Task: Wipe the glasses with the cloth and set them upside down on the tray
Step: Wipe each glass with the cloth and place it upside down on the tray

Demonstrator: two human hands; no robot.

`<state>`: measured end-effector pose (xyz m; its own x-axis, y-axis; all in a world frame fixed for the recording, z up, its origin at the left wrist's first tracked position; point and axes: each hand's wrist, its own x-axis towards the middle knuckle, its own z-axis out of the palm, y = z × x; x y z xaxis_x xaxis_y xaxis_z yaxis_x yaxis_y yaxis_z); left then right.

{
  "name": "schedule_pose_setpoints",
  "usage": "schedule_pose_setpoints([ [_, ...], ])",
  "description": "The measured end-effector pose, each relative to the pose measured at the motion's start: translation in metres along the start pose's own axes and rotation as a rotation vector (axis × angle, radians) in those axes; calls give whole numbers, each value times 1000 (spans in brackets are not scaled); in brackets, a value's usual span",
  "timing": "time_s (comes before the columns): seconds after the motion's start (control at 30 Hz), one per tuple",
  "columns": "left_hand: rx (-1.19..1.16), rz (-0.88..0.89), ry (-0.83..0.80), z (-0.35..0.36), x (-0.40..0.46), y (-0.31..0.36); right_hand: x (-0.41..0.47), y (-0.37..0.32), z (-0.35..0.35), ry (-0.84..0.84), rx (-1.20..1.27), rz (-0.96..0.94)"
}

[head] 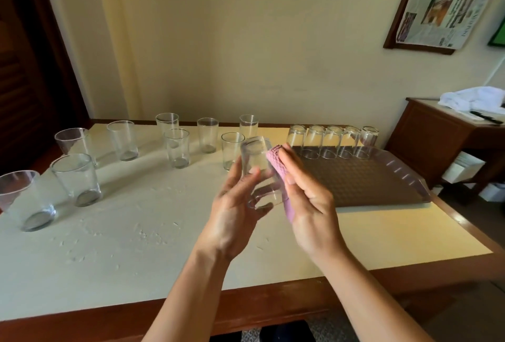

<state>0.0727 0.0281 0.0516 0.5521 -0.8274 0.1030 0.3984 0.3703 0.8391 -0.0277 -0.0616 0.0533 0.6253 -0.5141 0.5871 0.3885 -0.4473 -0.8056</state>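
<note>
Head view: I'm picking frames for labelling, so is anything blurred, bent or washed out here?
Head view: the left hand and the held glass are smeared by motion; the right hand with the pink cloth is a little sharper. Wide-angle distortion tilts the upright glasses at the left outward. Lighting is soft and warm, with no strong glare on the tray.

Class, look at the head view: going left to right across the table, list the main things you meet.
Upright glasses → left hand → held glass → pink cloth → right hand → tray with upside-down glasses.
</note>
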Motion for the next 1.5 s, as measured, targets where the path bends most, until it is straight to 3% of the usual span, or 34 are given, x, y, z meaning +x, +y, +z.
schedule_pose_setpoints([
  [0.13, 96, 134, 38, -1, 3, 5, -25, 0, 11, -27, -39, -38],
  [0.33, 56, 64, -109, 3, -6, -4, 3, -10, -2, 84, -77, -53],
  [0.53, -21, 159, 66, 10, 3, -4, -32, -8, 16, 33, -36, -92],
  [0.7, 46, 18, -95, 10, -4, -9, -7, -14, 4, 113, -38, -82],
  [0.93, -54, 126, 52, 12, 10, -5, -30, -5, 18, 51, -50, -74],
  [1.1, -16, 10, -95, 5, 5, -16, -10, -4, 0, 141, -84, -46],
  [1.3, -8, 114, 78, 10, 11, -11, -27, -6, 17, 128, -42, -49],
  [1.5, 46, 40, -91, 6, 2, -14, 2, -7, 6, 208, -144, -122],
])
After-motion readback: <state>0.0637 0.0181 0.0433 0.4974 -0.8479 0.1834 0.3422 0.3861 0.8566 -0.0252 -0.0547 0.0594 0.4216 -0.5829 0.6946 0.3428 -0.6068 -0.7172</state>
